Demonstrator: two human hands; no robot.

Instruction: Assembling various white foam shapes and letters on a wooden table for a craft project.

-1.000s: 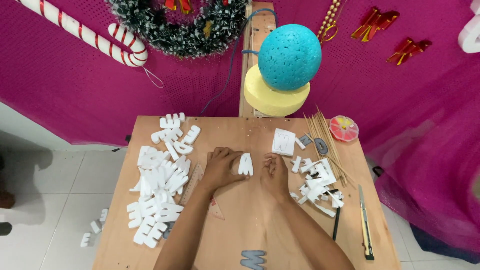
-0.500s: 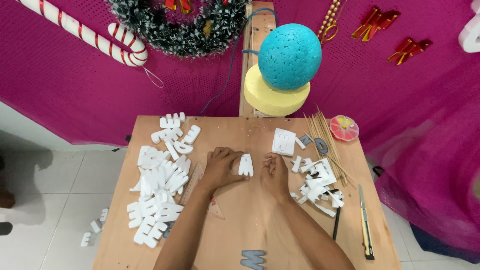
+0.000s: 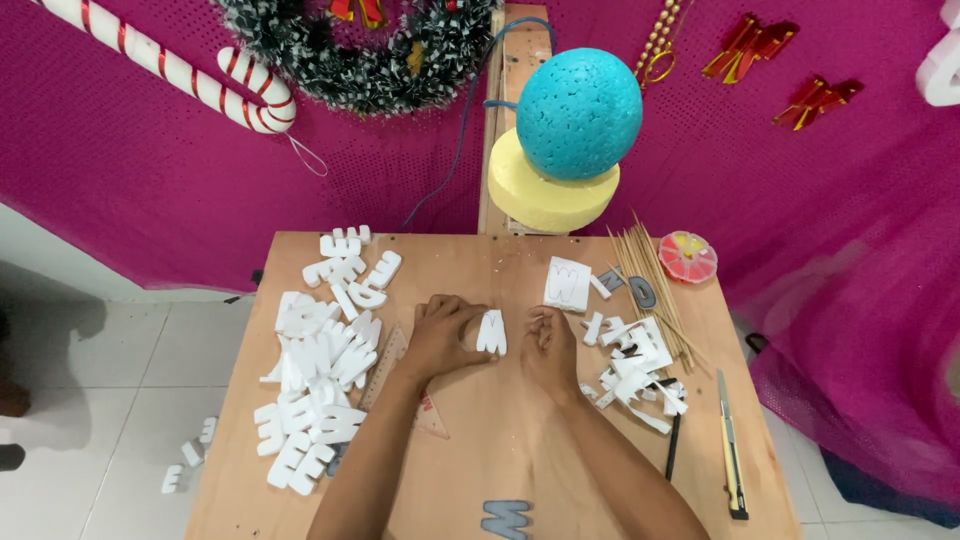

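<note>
My left hand (image 3: 444, 333) and my right hand (image 3: 549, 345) rest on the wooden table (image 3: 480, 470) with a small white foam letter (image 3: 491, 331) between them. The left hand's fingers touch the letter's left edge and seem to hold it. My right hand sits curled just to the letter's right, with a small gap, and I cannot see anything in it. A pile of white foam letters (image 3: 318, 360) lies left of my left hand. White foam scraps (image 3: 632, 365) lie right of my right hand.
A foam square with a cut-out (image 3: 567, 284), wooden skewers (image 3: 648, 285), a round bead box (image 3: 687, 256) and a utility knife (image 3: 731, 450) lie on the right. A grey letter (image 3: 505, 518) sits near the front edge. A blue foam ball (image 3: 579, 113) on a yellow disc stands behind.
</note>
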